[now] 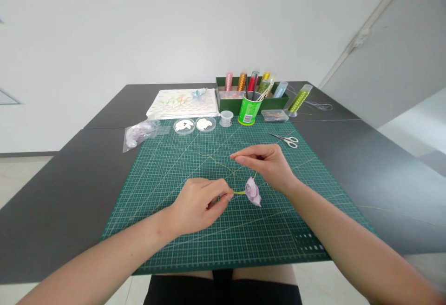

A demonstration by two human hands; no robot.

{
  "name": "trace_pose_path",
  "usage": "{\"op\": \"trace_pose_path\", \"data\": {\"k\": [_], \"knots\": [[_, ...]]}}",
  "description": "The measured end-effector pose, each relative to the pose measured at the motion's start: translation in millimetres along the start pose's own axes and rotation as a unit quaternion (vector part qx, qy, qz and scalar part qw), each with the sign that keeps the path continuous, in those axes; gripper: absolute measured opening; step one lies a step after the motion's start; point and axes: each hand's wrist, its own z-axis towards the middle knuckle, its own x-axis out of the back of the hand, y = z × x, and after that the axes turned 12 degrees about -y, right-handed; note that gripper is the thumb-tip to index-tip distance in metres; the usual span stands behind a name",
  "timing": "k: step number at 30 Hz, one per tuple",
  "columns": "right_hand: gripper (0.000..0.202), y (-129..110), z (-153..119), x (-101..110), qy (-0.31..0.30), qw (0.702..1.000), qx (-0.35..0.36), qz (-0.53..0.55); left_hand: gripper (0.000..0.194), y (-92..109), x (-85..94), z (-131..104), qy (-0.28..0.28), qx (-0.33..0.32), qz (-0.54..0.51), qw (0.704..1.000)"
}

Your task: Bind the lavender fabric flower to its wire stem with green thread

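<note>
My left hand is closed in a pinch on the thin yellow-green stem of a pale purple flower. The flower head points right, above a green cutting mat. Slightly higher and to the right, my right hand has its thumb and fingertips pressed together, apparently on a fine yellow-green thread. Part of this thread shows left of the fingertips, and another bit comes out below the palm near the flower. The pinched spot itself is too fine to make out clearly.
White-handled scissors lie beyond my right hand. Behind the mat stand a green can with tools, a dark green box of thread spools and a green spool. Two dishes of white pieces and a plastic bag are farther left.
</note>
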Motion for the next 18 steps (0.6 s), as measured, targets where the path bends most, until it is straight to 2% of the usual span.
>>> {"op": "trace_pose_path", "data": {"k": [9,14,18], "knots": [[0.019,7.4,0.7,-4.6,-0.053,0.997,-0.029,-0.041,0.011,2.8,2.3,-2.1,0.084,-0.067,0.059,0.993],[0.026,15.9,0.5,-7.2,-0.113,0.991,-0.06,-0.042,0.012,4.1,6.2,-2.9,0.118,-0.058,0.09,0.987],[0.033,23.1,0.2,-9.7,-0.157,0.986,-0.052,-0.034,0.014,1.5,10.0,-2.8,0.14,-0.027,0.108,0.984]]}}
